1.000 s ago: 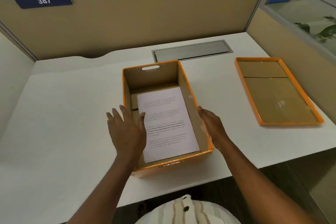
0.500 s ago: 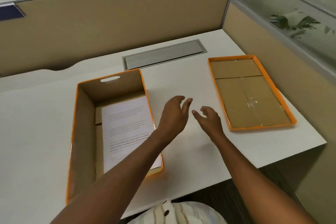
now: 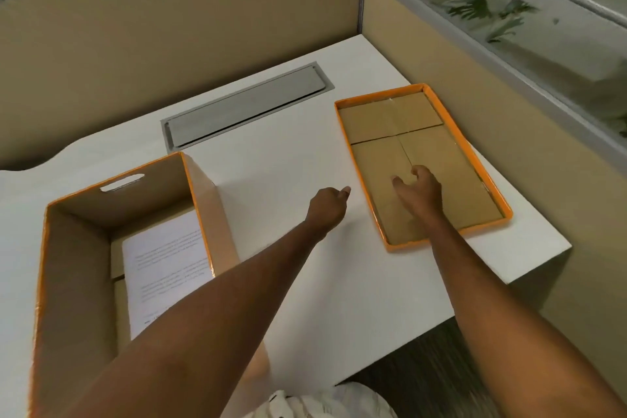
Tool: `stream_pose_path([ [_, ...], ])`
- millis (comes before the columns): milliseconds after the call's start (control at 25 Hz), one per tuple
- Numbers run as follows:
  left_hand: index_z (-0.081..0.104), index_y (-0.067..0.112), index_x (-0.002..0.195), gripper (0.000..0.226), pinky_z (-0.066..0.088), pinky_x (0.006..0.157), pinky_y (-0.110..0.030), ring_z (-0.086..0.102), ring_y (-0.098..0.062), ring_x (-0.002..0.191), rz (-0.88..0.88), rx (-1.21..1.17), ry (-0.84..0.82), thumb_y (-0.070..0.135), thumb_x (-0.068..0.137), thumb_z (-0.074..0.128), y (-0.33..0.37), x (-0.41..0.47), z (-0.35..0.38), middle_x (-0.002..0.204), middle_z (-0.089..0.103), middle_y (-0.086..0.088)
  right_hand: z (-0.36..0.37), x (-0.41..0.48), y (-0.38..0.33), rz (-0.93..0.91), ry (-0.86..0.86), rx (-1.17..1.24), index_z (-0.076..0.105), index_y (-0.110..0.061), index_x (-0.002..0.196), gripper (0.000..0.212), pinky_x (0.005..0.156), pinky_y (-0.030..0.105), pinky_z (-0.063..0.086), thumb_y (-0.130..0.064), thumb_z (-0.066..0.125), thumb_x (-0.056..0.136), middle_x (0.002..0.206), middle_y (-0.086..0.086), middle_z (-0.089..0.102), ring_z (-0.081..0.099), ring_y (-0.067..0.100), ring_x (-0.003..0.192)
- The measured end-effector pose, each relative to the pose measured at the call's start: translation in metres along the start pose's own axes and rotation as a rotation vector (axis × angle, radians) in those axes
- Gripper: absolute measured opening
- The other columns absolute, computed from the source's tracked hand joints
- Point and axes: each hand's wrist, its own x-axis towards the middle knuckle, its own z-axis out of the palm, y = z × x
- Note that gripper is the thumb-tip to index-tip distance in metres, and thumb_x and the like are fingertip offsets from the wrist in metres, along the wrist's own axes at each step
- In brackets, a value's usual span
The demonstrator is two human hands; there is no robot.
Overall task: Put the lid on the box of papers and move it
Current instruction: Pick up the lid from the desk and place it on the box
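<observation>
An open cardboard box [image 3: 71, 261] with orange rims stands at the left of the white desk, with printed papers [image 3: 166, 268] lying flat inside. Its lid [image 3: 383, 122], orange-edged and brown inside, lies upside down at the right. My right hand [image 3: 419, 192] hovers over the lid's inner face, fingers apart and curled, holding nothing. My left hand [image 3: 327, 209] reaches across the desk just left of the lid's long edge, fingers loosely bent, holding nothing; whether it touches the desk I cannot tell.
A grey cable-tray flap [image 3: 244, 105] is set into the desk [image 3: 291, 159] behind the box and lid. Beige partition walls [image 3: 169, 27] close the back and right side. The desk's front-right corner lies just past the lid.
Both hands left the box sides and moved right toward the lid. The right hand now sits over the lid, the left beside it. The view turned right.
</observation>
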Motion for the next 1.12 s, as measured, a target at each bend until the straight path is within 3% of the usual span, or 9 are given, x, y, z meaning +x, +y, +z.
stream_pose_path([
  [80,0.046,0.013,0.078,0.033,0.044,0.072,-0.036,0.049,-0.024,0.076,-0.035,-0.048,-0.051,0.04,0.097,0.045,0.004,0.011,0.011,0.084,0.051,-0.013,-0.014,0.024,0.007,0.036,0.073,-0.049,0.044,-0.004,0.136,0.065,0.098,0.038,0.041,-0.036,0.064,0.083,0.14,0.017,0.048,0.046,0.034,0.128],
  [240,0.052,0.01,0.085,0.032,0.054,0.086,-0.047,0.057,-0.028,0.074,-0.101,-0.126,-0.098,0.041,0.094,0.052,0.006,0.032,0.033,0.087,0.058,-0.018,-0.045,0.065,0.027,0.132,0.258,-0.207,0.043,0.003,0.131,0.062,0.098,0.047,0.042,-0.031,0.063,0.083,0.136,0.022,0.048,0.046,0.039,0.125],
  [400,0.058,-0.003,0.115,0.048,0.056,0.081,-0.041,0.062,-0.027,0.078,-0.163,-0.286,-0.108,0.038,0.091,0.059,0.004,0.045,0.046,0.107,0.066,-0.023,-0.058,0.086,0.04,0.165,0.323,-0.367,0.044,0.003,0.129,0.061,0.099,0.049,0.039,-0.03,0.064,0.082,0.135,0.022,0.047,0.044,0.04,0.124],
  [520,0.053,-0.002,0.126,0.053,0.056,0.079,-0.039,0.062,-0.025,0.078,-0.183,-0.345,-0.145,0.037,0.091,0.06,0.006,0.049,0.05,0.105,0.063,-0.019,-0.056,0.092,0.045,0.217,0.298,-0.452,0.045,0.001,0.127,0.058,0.099,0.051,0.038,-0.033,0.063,0.082,0.133,0.022,0.049,0.045,0.041,0.122],
  [680,0.051,-0.001,0.124,0.045,0.058,0.073,-0.037,0.059,-0.025,0.085,-0.171,-0.358,-0.159,0.03,0.092,0.059,0.008,0.047,0.048,0.111,0.057,-0.017,-0.053,0.093,0.046,0.236,0.276,-0.52,0.047,0.001,0.123,0.05,0.097,0.051,0.036,-0.03,0.059,0.086,0.129,0.024,0.052,0.046,0.043,0.12],
  [840,0.061,0.001,0.107,0.02,0.055,0.081,-0.043,0.057,-0.027,0.086,-0.11,-0.238,-0.062,0.0,0.088,0.053,0.002,0.042,0.032,0.1,0.06,-0.014,-0.059,0.089,0.038,0.258,0.157,-0.558,0.053,-0.001,0.119,0.042,0.096,0.048,0.038,-0.03,0.056,0.088,0.127,0.022,0.053,0.046,0.041,0.119],
  [960,0.064,0.003,0.09,0.03,0.042,0.068,-0.037,0.05,-0.027,0.079,-0.113,-0.236,0.07,-0.013,0.077,0.042,-0.003,0.034,0.008,0.088,0.056,-0.012,-0.061,0.085,0.022,0.263,-0.033,-0.46,0.053,0.0,0.118,0.04,0.093,0.045,0.042,-0.028,0.053,0.09,0.126,0.023,0.054,0.049,0.043,0.116],
  [1120,0.068,0.002,0.099,0.038,0.046,0.072,-0.037,0.055,-0.026,0.083,-0.085,-0.288,0.161,-0.015,0.078,0.041,-0.004,0.019,-0.019,0.093,0.061,-0.009,-0.052,0.068,-0.007,0.218,-0.11,-0.321,0.044,0.002,0.126,0.038,0.086,0.039,0.043,-0.018,0.045,0.094,0.129,0.024,0.053,0.052,0.041,0.115],
])
